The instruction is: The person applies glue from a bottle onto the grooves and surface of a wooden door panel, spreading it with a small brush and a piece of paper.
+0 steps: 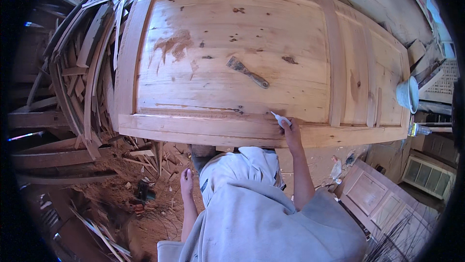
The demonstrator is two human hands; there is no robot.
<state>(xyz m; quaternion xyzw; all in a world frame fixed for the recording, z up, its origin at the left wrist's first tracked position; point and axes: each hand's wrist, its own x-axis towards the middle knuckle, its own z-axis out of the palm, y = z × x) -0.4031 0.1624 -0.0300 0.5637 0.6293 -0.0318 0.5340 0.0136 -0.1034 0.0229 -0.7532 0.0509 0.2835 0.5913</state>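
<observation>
My right hand (290,133) is closed around a small white squeeze bottle (282,119) with a thin pointed nozzle. The nozzle points up and left at a dark spot near the lower edge of the large panel of a wooden door (193,127); whether it touches the wood I cannot tell. A worn putty knife (248,72) lies on that panel, its blade toward the upper left. Knots, dark holes and a smeared brown filler patch (175,46) mark the wood. My left hand (186,182) hangs beside my leg, fingers curled together; anything in it is too small to make out.
Stacked wood offcuts (89,82) crowd the door's left end. A pale bucket (408,94) and a clear plastic bottle (419,129) stand at its right end. Another panelled door (370,191) lies lower right. Sawdust and scraps cover the floor (164,206).
</observation>
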